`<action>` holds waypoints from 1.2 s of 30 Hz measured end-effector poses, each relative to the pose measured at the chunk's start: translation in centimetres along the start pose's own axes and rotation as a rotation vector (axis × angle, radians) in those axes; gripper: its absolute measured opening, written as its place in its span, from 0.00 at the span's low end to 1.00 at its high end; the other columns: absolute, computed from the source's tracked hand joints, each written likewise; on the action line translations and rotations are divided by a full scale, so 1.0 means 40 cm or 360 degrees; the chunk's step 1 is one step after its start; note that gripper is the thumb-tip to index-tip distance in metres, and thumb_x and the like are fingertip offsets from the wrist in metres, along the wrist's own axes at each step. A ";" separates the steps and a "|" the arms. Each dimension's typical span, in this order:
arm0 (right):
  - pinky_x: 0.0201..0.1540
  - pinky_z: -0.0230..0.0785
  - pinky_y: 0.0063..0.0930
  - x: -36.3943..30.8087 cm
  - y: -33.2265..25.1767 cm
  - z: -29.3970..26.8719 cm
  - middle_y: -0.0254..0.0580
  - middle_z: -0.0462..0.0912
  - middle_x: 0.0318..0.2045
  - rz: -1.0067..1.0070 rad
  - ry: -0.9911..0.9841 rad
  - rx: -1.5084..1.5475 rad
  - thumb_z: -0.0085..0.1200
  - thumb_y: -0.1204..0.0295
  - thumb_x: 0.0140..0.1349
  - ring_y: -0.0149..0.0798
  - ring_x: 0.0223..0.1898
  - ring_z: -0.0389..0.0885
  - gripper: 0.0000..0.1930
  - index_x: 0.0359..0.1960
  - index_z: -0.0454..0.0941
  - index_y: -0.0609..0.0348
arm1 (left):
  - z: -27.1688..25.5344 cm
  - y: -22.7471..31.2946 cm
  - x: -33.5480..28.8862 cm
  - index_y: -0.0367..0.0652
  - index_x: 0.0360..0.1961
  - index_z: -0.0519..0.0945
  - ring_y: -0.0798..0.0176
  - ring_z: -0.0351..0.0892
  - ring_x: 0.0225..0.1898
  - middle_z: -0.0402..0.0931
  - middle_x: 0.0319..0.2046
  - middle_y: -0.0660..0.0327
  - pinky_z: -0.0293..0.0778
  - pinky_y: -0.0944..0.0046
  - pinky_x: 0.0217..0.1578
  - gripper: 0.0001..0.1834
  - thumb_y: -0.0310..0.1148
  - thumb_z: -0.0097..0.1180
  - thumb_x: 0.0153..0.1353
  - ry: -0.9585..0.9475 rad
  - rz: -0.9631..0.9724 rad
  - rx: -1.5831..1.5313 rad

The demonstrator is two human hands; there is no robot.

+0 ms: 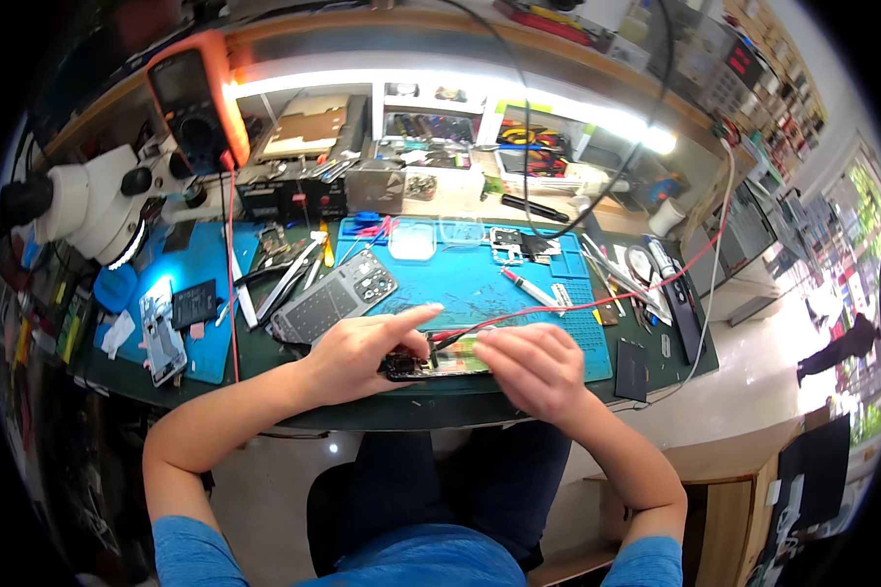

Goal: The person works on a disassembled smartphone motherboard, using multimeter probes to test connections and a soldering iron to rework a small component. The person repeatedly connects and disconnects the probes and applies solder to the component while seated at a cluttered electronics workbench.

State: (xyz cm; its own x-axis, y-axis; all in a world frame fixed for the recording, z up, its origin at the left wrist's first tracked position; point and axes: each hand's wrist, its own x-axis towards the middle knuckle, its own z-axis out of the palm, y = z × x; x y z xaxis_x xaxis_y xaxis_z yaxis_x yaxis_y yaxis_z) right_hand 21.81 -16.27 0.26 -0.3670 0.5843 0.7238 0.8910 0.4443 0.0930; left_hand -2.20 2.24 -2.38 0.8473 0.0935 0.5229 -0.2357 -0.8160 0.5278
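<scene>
Near the front edge of the bench lies an opened smartphone [458, 362], its inner parts showing. My left hand [352, 357] is at the phone's left end, gripping it with bent fingers while the index finger stretches out above. My right hand [538, 367] is closed in a pinch over the phone's right end; whatever is between its fingertips is too small to make out. A red lead [519, 314] runs to the phone between the two hands, with a dark, thin tip over the phone's inside.
A blue repair mat [431, 284] bears a grey phone back housing [335, 296] and a red-white pen-shaped tool [532, 291]. Left stand a microscope [88, 210], an orange multimeter [201, 103] and another phone frame [162, 333]. A black flat piece [631, 370] lies at right.
</scene>
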 end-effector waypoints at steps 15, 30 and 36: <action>0.41 0.72 0.28 0.081 0.017 0.025 0.30 0.80 0.40 -0.0454 -0.0627 -0.0235 0.66 0.60 0.66 0.32 0.42 0.80 0.17 0.49 0.86 0.59 | -0.016 -0.006 -0.037 0.41 0.78 0.69 0.54 0.88 0.58 0.88 0.56 0.59 0.86 0.57 0.53 0.47 0.44 0.77 0.61 -0.0264 0.0180 0.0110; 0.46 0.80 0.27 0.060 0.043 0.037 0.33 0.83 0.45 -0.0772 -0.0497 -0.0364 0.68 0.70 0.64 0.31 0.43 0.83 0.16 0.53 0.90 0.61 | -0.017 -0.006 -0.040 0.43 0.80 0.66 0.57 0.89 0.54 0.89 0.53 0.65 0.87 0.59 0.47 0.50 0.46 0.77 0.62 -0.0255 0.0060 0.0105; 0.46 0.82 0.28 0.062 0.048 0.038 0.34 0.83 0.45 -0.0783 -0.0531 -0.0291 0.68 0.71 0.62 0.32 0.43 0.84 0.17 0.52 0.90 0.62 | -0.020 -0.007 -0.038 0.43 0.80 0.66 0.58 0.89 0.52 0.89 0.52 0.66 0.87 0.59 0.45 0.50 0.46 0.77 0.62 -0.0244 0.0042 0.0046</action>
State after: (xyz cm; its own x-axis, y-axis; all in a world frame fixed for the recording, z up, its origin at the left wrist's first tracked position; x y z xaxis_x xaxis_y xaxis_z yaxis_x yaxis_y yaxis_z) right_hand 22.21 -12.93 1.17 -0.7838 0.5343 0.3165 0.6167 0.6095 0.4982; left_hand -3.80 2.78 -2.78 0.9043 -0.0148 0.4266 -0.2470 -0.8333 0.4946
